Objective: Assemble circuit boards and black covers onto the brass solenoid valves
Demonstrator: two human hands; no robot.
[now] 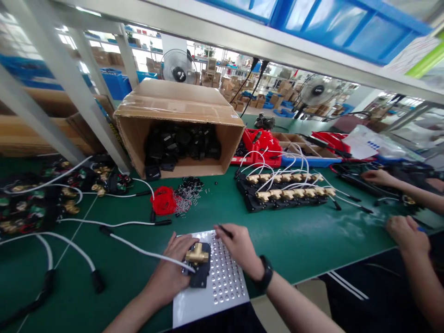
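Note:
My left hand (172,270) rests on a white perforated plate (222,286) and grips a black module with a brass valve fitting (197,255) on top. A white cable (138,249) runs from the module leftward across the green table. My right hand (239,247) hovers just right of the module, fingers pinched on a thin dark tool or pin (225,231). I wear a black watch (266,274) on the right wrist.
An open cardboard box (176,129) of black parts lies on its side ahead. Red caps (163,201) and small pins (189,194) lie before it. A tray of finished brass units (287,189) sits right. Another person's hands (404,231) work at the right. Cabled assemblies (41,199) pile left.

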